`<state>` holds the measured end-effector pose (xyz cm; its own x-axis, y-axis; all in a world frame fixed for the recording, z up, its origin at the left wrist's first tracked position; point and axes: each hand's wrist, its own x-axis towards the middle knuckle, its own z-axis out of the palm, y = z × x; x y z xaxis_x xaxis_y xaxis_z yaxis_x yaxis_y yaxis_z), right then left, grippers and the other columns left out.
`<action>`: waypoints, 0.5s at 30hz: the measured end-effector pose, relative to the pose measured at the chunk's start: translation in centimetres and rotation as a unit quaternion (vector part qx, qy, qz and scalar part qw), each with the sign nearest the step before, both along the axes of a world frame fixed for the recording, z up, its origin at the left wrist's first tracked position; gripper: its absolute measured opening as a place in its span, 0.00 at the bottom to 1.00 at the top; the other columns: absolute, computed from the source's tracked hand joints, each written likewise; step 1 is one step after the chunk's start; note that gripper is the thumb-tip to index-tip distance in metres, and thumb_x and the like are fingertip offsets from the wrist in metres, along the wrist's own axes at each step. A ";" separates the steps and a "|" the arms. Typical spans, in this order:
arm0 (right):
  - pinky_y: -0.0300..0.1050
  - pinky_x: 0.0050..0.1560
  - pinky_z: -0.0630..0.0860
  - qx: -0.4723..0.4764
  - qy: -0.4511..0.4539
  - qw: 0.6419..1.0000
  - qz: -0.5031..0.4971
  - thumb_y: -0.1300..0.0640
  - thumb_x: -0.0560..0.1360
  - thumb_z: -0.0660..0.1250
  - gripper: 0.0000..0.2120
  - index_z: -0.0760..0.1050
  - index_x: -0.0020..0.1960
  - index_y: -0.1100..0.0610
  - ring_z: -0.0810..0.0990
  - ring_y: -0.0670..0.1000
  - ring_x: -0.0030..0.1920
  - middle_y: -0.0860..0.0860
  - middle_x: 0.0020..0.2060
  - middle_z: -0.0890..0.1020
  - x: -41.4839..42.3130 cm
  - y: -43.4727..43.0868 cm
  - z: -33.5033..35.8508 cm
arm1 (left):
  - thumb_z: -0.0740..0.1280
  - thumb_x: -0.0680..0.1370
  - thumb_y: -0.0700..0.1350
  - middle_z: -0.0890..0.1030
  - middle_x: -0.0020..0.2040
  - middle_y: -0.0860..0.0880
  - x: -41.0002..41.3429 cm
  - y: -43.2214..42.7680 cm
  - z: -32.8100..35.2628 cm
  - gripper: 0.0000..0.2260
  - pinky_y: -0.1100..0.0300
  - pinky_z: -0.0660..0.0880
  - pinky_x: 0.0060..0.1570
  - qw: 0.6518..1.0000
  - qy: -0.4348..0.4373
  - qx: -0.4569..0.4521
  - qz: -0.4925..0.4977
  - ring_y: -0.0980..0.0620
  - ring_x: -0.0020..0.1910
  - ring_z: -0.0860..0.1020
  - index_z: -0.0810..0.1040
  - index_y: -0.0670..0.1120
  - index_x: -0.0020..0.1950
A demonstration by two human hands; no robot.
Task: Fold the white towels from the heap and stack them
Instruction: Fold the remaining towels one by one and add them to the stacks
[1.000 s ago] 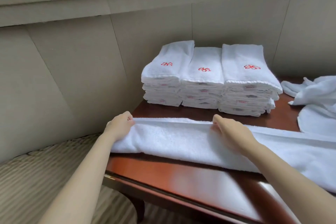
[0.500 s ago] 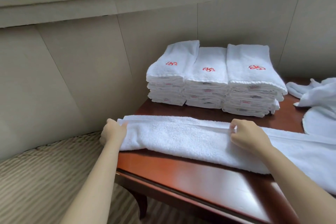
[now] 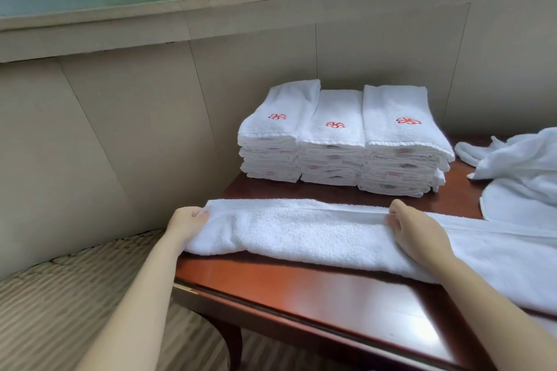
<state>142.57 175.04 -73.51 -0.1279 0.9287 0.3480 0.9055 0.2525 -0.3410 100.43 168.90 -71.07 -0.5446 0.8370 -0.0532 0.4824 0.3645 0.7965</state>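
White towel (image 3: 301,232) folded lengthwise (fluffy), left hand (image 3: 187,221) and right hand (image 3: 416,232) pinching it

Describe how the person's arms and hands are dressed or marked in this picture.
The left arm and right arm are bare, no sleeve in view. The left hand and right hand wear no gloves; no ring, watch or bracelet shows.

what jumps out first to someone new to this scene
A long white towel lies across the near side of the table, gripped at its left end by the left hand and farther along by the right hand. Behind it stand three stacks of folded towels with red emblems; an unfolded heap lies at right.
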 end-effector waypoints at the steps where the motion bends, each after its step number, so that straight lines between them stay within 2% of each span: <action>1: 0.48 0.34 0.66 0.000 0.005 1.000 0.000 0.55 0.79 0.58 0.06 0.65 0.44 0.54 0.71 0.57 0.37 0.49 0.35 0.74 0.1 0.1 0.0 | 0.62 0.77 0.42 0.69 0.35 0.45 -0.2 0.2 0.1 0.07 0.57 0.63 0.38 1.000 -0.011 -0.009 0.011 0.49 0.36 0.67 0.71 0.44 0.38; 3: 0.47 0.33 0.65 0.001 0.008 1.000 -0.004 0.54 0.79 0.59 0.07 0.64 0.44 0.54 0.70 0.56 0.37 0.48 0.35 0.73 0.2 0.1 0.0 | 0.65 0.77 0.46 0.76 0.35 0.44 -0.5 0.7 0.0 0.13 0.56 0.70 0.40 0.999 -0.010 -0.021 0.040 0.46 0.36 0.74 0.76 0.39 0.37; 5: 0.47 0.33 0.65 0.003 0.006 1.000 -0.006 0.54 0.79 0.59 0.07 0.64 0.44 0.54 0.71 0.56 0.38 0.49 0.37 0.75 0.2 0.0 0.1 | 0.68 0.76 0.49 0.82 0.41 0.44 -0.4 1.1 0.2 0.13 0.56 0.74 0.47 0.997 0.013 -0.029 0.065 0.43 0.44 0.79 0.81 0.39 0.41; 7: 0.47 0.35 0.67 -0.001 0.001 1.000 -0.001 0.53 0.79 0.58 0.07 0.64 0.44 0.54 0.73 0.56 0.40 0.51 0.40 0.77 0.1 0.0 0.1 | 0.69 0.75 0.48 0.82 0.43 0.43 -0.1 1.7 0.3 0.11 0.55 0.74 0.49 0.995 0.060 -0.036 0.072 0.41 0.48 0.79 0.80 0.40 0.41; 9: 0.48 0.38 0.69 -0.013 -0.006 1.000 0.003 0.53 0.79 0.59 0.07 0.64 0.45 0.54 0.75 0.56 0.43 0.51 0.42 0.78 0.2 -0.1 0.2 | 0.69 0.75 0.47 0.80 0.41 0.41 0.2 2.2 0.4 0.13 0.54 0.71 0.44 0.986 0.138 -0.037 0.081 0.39 0.49 0.78 0.74 0.42 0.35; 10: 0.48 0.39 0.69 -0.019 -0.016 1.000 -0.001 0.52 0.79 0.59 0.08 0.64 0.45 0.55 0.75 0.56 0.44 0.51 0.42 0.78 0.4 -0.1 0.3 | 0.69 0.76 0.46 0.79 0.41 0.41 0.6 2.4 0.5 0.12 0.54 0.70 0.43 0.981 0.173 -0.029 0.084 0.38 0.49 0.77 0.72 0.42 0.36; 12: 0.48 0.42 0.67 -0.028 -0.044 0.998 -0.020 0.49 0.78 0.60 0.10 0.65 0.46 0.55 0.77 0.57 0.46 0.51 0.42 0.78 1.1 0.1 0.5 | 0.66 0.78 0.46 0.78 0.50 0.39 2.0 2.8 0.5 0.09 0.51 0.69 0.46 0.960 0.262 -0.036 0.088 0.38 0.54 0.74 0.72 0.40 0.48; 14: 0.48 0.43 0.63 -0.044 -0.057 0.996 -0.046 0.46 0.77 0.59 0.12 0.65 0.46 0.56 0.77 0.57 0.47 0.50 0.40 0.77 2.3 0.2 0.9 | 0.60 0.81 0.48 0.74 0.59 0.41 3.8 3.4 0.3 0.12 0.49 0.68 0.57 0.910 0.392 -0.111 0.081 0.40 0.60 0.71 0.71 0.42 0.59; 15: 0.48 0.45 0.62 -0.055 -0.058 0.995 -0.062 0.45 0.77 0.58 0.13 0.66 0.47 0.55 0.77 0.57 0.49 0.50 0.41 0.77 3.1 0.2 1.1 | 0.57 0.82 0.49 0.72 0.62 0.42 5.1 3.7 0.4 0.13 0.49 0.66 0.61 0.892 0.422 -0.138 0.079 0.42 0.63 0.69 0.71 0.43 0.62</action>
